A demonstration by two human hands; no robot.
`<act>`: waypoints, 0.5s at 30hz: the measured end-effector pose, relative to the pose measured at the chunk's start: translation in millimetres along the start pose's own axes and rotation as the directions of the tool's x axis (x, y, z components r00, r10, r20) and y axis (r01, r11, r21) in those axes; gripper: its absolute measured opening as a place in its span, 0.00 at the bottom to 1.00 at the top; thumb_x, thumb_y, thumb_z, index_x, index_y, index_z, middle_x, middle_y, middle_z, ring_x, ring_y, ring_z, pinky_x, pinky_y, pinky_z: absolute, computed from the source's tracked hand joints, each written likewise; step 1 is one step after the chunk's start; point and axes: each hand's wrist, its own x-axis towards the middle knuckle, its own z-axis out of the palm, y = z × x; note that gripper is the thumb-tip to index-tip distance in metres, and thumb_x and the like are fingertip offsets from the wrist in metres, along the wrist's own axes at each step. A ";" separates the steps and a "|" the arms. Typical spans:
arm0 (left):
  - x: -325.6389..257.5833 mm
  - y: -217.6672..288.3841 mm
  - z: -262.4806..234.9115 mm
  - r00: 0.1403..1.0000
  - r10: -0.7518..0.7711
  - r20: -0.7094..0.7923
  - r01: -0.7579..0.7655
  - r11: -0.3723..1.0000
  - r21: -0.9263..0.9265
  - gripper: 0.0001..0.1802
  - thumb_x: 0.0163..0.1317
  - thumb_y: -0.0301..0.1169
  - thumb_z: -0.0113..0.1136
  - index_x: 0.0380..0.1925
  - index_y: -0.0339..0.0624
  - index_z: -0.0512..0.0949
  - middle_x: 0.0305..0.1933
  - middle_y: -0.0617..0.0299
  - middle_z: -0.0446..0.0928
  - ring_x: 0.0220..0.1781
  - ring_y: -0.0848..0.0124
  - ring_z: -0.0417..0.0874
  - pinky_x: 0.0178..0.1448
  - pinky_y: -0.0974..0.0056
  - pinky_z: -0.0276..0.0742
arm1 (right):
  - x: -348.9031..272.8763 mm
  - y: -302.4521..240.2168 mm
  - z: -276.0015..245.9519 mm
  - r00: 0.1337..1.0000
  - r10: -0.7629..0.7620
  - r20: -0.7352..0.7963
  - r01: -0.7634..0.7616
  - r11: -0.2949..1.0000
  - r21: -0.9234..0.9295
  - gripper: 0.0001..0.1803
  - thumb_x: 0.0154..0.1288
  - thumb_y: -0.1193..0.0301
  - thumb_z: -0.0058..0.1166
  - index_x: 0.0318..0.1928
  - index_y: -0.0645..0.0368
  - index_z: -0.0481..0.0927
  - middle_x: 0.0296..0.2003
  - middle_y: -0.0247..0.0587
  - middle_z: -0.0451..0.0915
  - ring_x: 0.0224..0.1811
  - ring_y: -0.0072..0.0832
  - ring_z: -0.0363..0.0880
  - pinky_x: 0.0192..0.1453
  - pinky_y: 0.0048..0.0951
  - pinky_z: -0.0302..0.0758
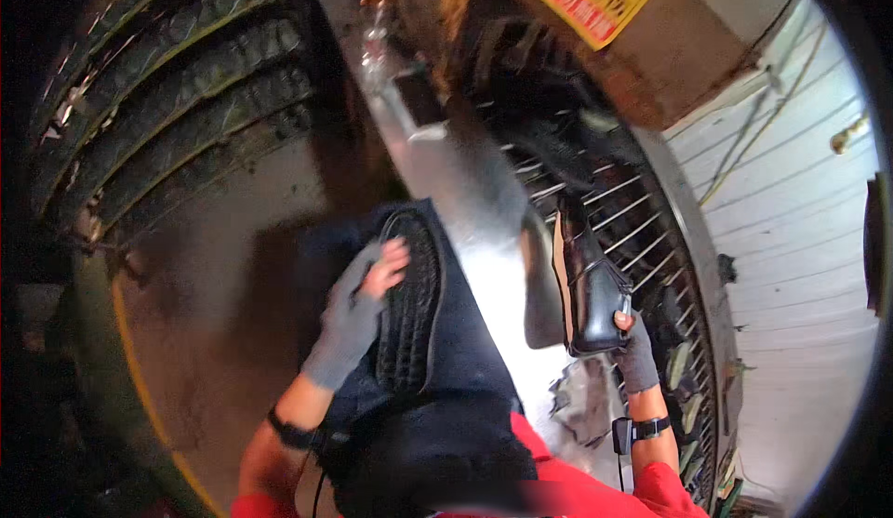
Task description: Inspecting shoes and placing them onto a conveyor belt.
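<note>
A long black shoe sole [409,332] with a ridged, gridded face lies lengthwise over my dark-clad thigh. My left hand [361,299], in a grey fingerless glove, grips the sole's left edge, its bare fingertips bent over the ridged face. To the right, a glossy black leather shoe upper [591,290] is held toe away from me, with its pale underside edge facing left. My right hand [634,343], gloved the same way, is closed around its heel end, thumb on top. The rest of that hand's fingers are hidden behind the shoe.
A shiny metal ledge [484,239] runs beside my leg, with a clear bottle [375,44] at its far end. Right of it, a wire rack [642,239] curves past, dark shoe parts on it. Tiered racks [186,81] of dark soles stand at left. Crumpled sheeting [584,402] lies near my right wrist.
</note>
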 end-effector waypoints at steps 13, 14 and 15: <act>23.1 39.6 12.0 0.994 0.087 0.059 -0.010 0.638 -0.770 0.42 0.78 0.65 0.40 0.74 0.42 0.65 0.60 0.41 0.81 0.62 0.45 0.84 0.69 0.39 0.82 | -1.1 -7.4 222.7 0.889 0.319 0.329 -0.222 0.928 -0.301 0.34 0.77 0.46 0.52 0.64 0.65 0.82 0.44 0.38 0.90 0.43 0.24 0.84 0.48 0.29 0.80; 21.1 42.6 15.0 0.991 0.108 0.074 -0.013 0.645 -0.764 0.45 0.77 0.69 0.36 0.74 0.42 0.67 0.61 0.40 0.81 0.62 0.42 0.83 0.69 0.36 0.80 | -4.4 -7.7 239.8 0.839 0.127 0.529 0.018 0.966 -0.260 0.42 0.76 0.38 0.52 0.70 0.65 0.76 0.52 0.42 0.88 0.54 0.26 0.84 0.56 0.29 0.80; 21.0 46.0 20.6 0.991 0.106 0.083 -0.004 0.642 -0.767 0.45 0.77 0.69 0.36 0.74 0.42 0.67 0.61 0.40 0.81 0.62 0.42 0.83 0.69 0.36 0.80 | -9.7 -5.9 251.7 0.809 0.172 0.562 -0.025 0.965 -0.260 0.48 0.69 0.33 0.58 0.69 0.65 0.76 0.57 0.44 0.85 0.61 0.28 0.82 0.63 0.31 0.79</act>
